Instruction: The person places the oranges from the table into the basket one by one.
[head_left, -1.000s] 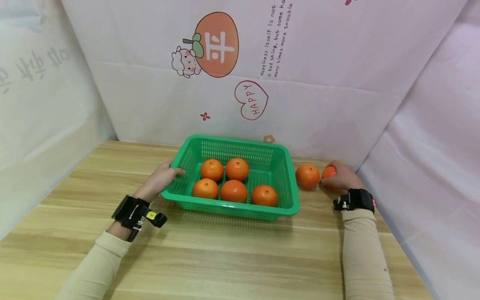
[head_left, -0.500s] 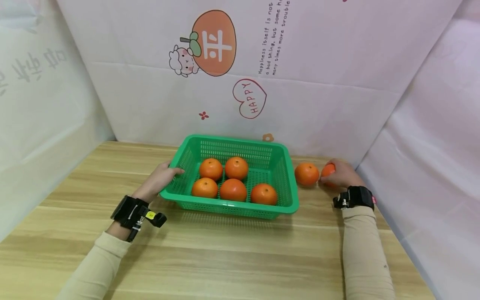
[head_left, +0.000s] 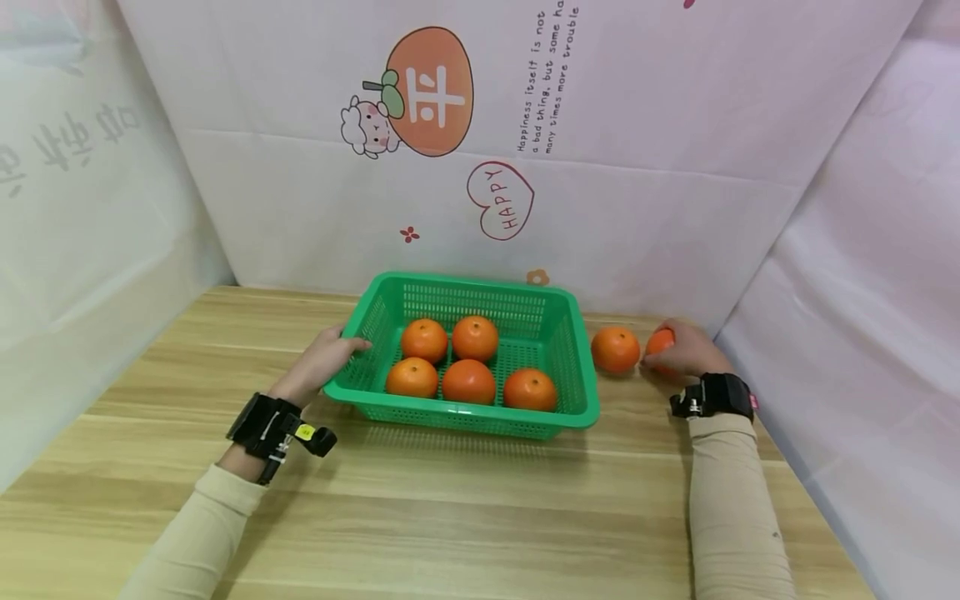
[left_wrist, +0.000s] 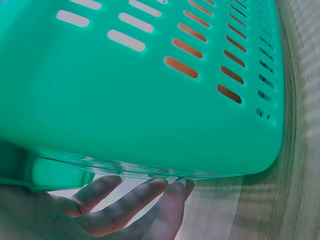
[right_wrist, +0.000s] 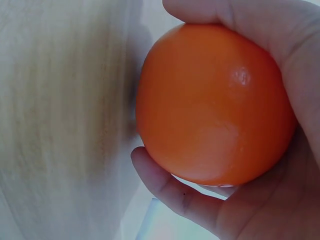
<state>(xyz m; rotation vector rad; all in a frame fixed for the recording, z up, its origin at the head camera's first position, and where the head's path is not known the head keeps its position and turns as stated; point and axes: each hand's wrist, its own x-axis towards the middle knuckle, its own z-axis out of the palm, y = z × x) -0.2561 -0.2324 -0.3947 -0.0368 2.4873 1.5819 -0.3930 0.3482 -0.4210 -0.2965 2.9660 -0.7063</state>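
A green plastic basket (head_left: 480,410) with slotted walls stands on the wooden table, several oranges (head_left: 468,382) inside it. At its left end, my left hand (head_left: 327,357) grips the rim, thumb over the inside. The left wrist view has the fingers (left_wrist: 125,207) against the outside of the basket wall (left_wrist: 115,110). Right of the basket, my right hand (head_left: 692,348) holds an orange (head_left: 659,342) that the palm partly covers. Up close in the right wrist view, thumb and fingers curl round this orange (right_wrist: 215,105), low beside the tabletop.
Between the basket and my right hand lies another orange (head_left: 616,350) on the table (head_left: 480,517). A printed white cloth (head_left: 645,217) hangs behind. White cloth side walls (head_left: 862,333) rise at left and right, the right one close to my right hand.
The head view shifts very slightly. Both hands, the basket and the oranges keep their places.
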